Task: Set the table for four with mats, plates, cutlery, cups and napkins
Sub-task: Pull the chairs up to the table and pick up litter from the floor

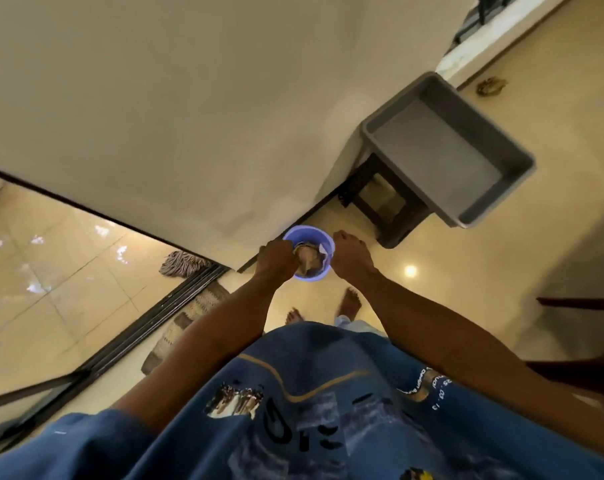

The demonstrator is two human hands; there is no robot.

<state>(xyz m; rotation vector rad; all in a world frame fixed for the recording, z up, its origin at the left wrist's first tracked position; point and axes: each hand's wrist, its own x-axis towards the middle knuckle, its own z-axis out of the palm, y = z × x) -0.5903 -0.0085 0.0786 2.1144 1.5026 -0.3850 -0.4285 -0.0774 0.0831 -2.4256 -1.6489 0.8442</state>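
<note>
Left hand (276, 256): the fingers are curled down at the near-left rim of one blue bucket (323, 242) and seem to grip crumpled brownish material (307, 259) inside it; the exact contact is blurred. Right hand (351, 254): the fingers are curled at the right rim of the same bucket; whether they grip the rim or only rest against it cannot be told.

The bucket stands on the tiled floor (467, 271), against the base of a cream wall (155, 98). Its contents are crumpled and cannot be identified as napkins or as anything else.

Two bare feet (351, 301) stand on the floor just behind the bucket. One blue printed shirt (311, 410) fills the lower frame.

One empty grey tub (446, 147) rests on one dark stool (387, 206), to the right of the bucket and near it. One mop head (183, 263) and one woven mat (186, 323) lie by the sliding-door track (120, 344) to the left.
</note>
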